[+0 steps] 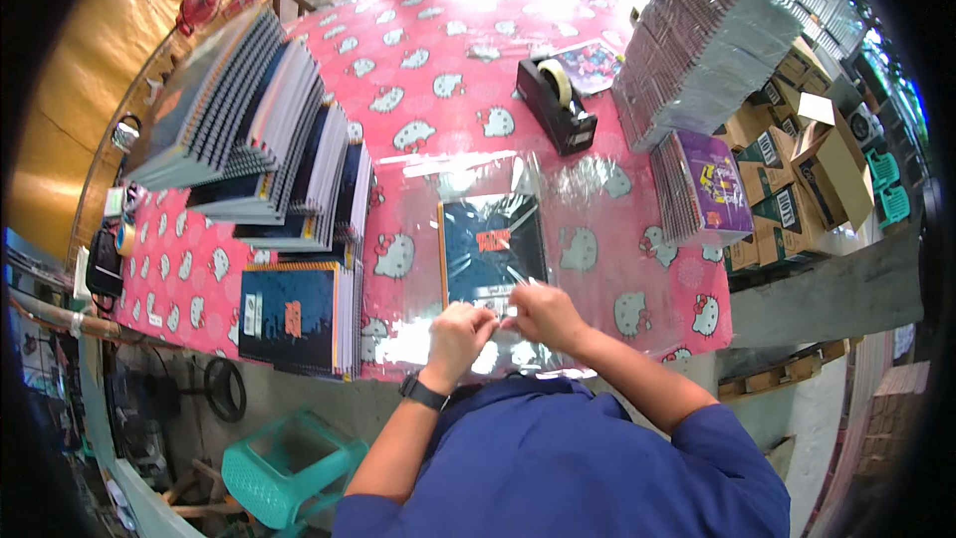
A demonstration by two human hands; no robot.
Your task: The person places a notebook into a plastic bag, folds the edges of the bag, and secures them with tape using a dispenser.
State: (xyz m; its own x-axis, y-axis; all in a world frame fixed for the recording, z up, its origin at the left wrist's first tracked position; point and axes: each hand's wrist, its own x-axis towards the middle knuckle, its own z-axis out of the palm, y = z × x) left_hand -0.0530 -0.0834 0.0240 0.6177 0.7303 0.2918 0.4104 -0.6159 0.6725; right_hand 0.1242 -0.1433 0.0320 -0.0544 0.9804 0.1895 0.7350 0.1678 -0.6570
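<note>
A dark blue spiral notebook (495, 244) lies at the near middle of the table, with clear plastic film (588, 209) over and around it. Both my hands are close together at the notebook's near edge. My left hand (463, 336), with a dark watch on its wrist, is closed in a pinch on the film. Right beside it, my right hand (548, 319) is also closed, its fingers curled on the film near the notebook's lower right corner. The fingertips are small, so the exact grip on the film is hard to see.
Tall stacks of spiral notebooks (289, 314) stand on the left of the pink patterned table (413, 90). A black tape dispenser (558, 110) sits beyond the film. Wrapped notebooks (697, 50) and purple ones (712, 184) pile up at right, near cardboard boxes (777, 159). A green stool (289, 468) stands below.
</note>
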